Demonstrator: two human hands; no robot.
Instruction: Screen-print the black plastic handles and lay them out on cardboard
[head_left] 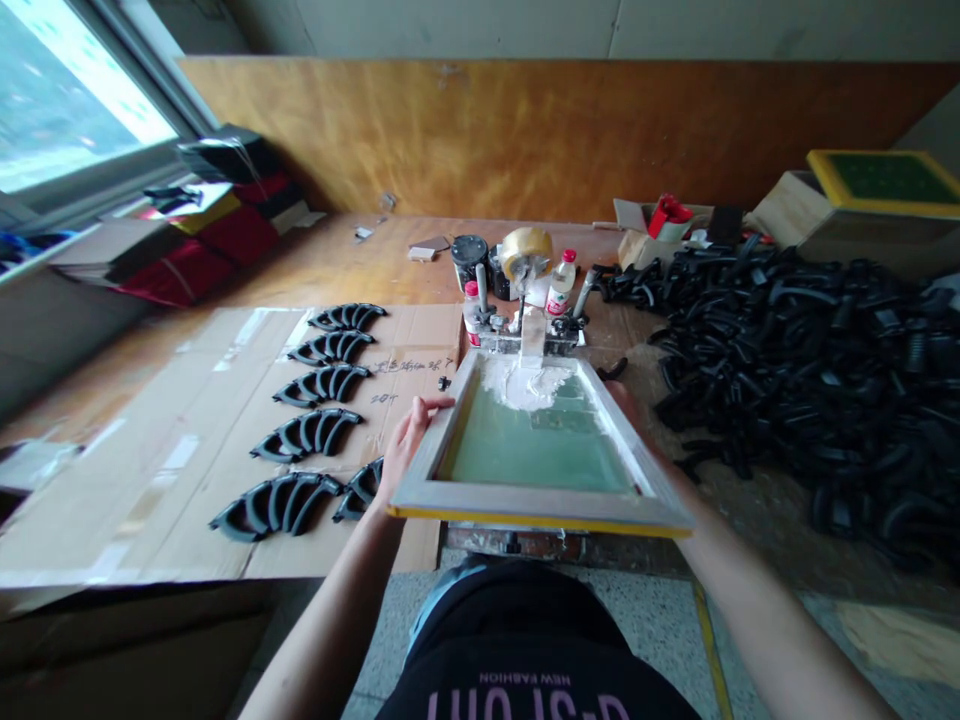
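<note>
A screen frame (pixel 525 498) with green mesh is in front of me, with white paste spread at its far end. My left hand (pixel 407 438) is at the frame's left side, its fingers closed along the edge. On the right side, my right hand (pixel 624 402) is mostly hidden behind the frame, and its fingers cannot be made out. A pale squeegee (pixel 532 338) stands at the paste, below a roll of tape (pixel 526 250) on the metal clamp stand.
Black curved parts lie in rows (pixel 307 434) on cardboard (pixel 172 500) at left. A large pile of black parts (pixel 810 370) fills the right. Behind the stand are a black tub (pixel 469 258) and a red-capped bottle (pixel 561 284). Boxes (pixel 225 240) stand back left.
</note>
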